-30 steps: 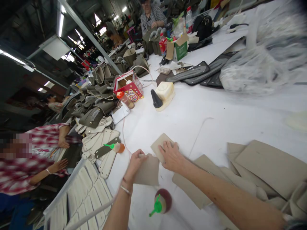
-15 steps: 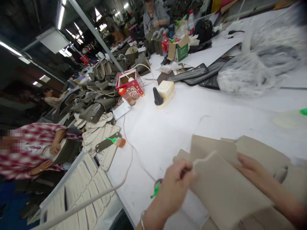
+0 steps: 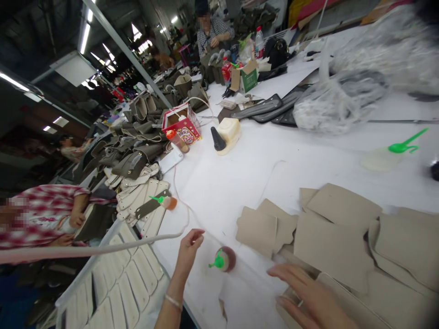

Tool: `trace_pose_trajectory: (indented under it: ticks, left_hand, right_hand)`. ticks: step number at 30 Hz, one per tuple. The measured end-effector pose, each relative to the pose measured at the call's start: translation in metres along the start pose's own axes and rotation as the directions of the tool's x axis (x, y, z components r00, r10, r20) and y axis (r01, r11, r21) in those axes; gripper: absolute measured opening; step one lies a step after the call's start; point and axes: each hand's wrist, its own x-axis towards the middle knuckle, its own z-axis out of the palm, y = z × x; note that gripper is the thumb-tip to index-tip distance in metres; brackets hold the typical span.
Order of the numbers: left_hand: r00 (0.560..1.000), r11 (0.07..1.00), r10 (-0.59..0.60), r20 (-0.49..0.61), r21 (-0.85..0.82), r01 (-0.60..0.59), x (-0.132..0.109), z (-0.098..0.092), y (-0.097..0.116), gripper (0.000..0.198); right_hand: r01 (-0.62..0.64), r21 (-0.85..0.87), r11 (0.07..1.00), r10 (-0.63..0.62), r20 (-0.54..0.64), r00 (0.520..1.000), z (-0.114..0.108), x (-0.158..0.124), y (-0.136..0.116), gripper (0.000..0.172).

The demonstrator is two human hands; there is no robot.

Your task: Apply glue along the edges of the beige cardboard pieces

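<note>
My left hand is over the white table's near edge, left of a squeeze bottle with a green nozzle and dark liquid. Its fingers are loosely curved, and nothing shows in them. Lower right, my right hand is spread open and a little blurred, above the near side of the beige cut pieces. These flat pieces overlap in a loose pile, some with notched edges. A smaller beige piece lies at the pile's left end, close to the bottle.
A pale hose crosses in front at left, above a tray of cream strips. Farther back are a yellowed container with a black cone, a red box and plastic-wrapped parts. A co-worker in red checks sits at left.
The beige piece held between both hands has been let go. My left hand has moved left, past the squeeze bottle; my right hand has come lower and nearer.
</note>
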Motion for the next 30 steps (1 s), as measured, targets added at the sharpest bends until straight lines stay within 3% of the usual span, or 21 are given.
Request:
trace_pose_trajectory:
  ticks: [3, 7, 10, 13, 17, 22, 26, 30]
  left_hand:
    - [0.989, 0.993, 0.096, 0.112, 0.051, -0.102, 0.028, 0.034, -0.022, 0.031]
    - [0.962, 0.968, 0.164, 0.218, 0.153, -0.199, 0.044, 0.054, -0.035, 0.025]
    - [0.949, 0.944, 0.166, 0.268, 0.234, -0.231, 0.046, 0.054, -0.040, 0.015]
    - [0.949, 0.919, 0.139, 0.283, 0.319, -0.230, 0.037, 0.051, -0.042, 0.012]
    - [0.967, 0.889, 0.058, 0.248, 0.428, -0.163, -0.004, 0.042, -0.042, 0.010]
    - [0.981, 0.857, -0.088, 0.174, 0.515, -0.014, -0.099, 0.040, -0.055, 0.011]
    - [0.969, 0.826, -0.162, 0.186, 0.562, 0.030, -0.161, 0.059, -0.068, 0.013]
    - [0.982, 0.725, -0.154, 0.111, 0.687, 0.036, -0.187, 0.091, -0.064, 0.015]
  right_hand:
    - [0.195, -0.001, 0.981, -0.192, 0.162, 0.968, 0.025, 0.049, -0.040, 0.050]
    - [0.282, 0.050, 0.958, -0.287, 0.154, 0.946, 0.071, 0.100, -0.046, 0.072]
    - [0.279, 0.096, 0.956, -0.289, 0.111, 0.951, 0.103, 0.118, -0.037, 0.068]
    - [0.259, 0.144, 0.955, -0.272, 0.078, 0.959, 0.116, 0.119, -0.033, 0.052]
    - [0.174, 0.224, 0.959, -0.188, 0.045, 0.981, 0.110, 0.093, -0.034, 0.040]
    - [0.037, 0.418, 0.908, -0.061, 0.045, 0.997, 0.092, 0.039, -0.030, 0.042]
    - [-0.022, 0.563, 0.826, -0.001, 0.041, 0.999, 0.077, -0.001, -0.024, 0.045]
    - [-0.026, 0.669, 0.743, 0.035, 0.000, 0.999, 0.062, -0.032, -0.015, 0.053]
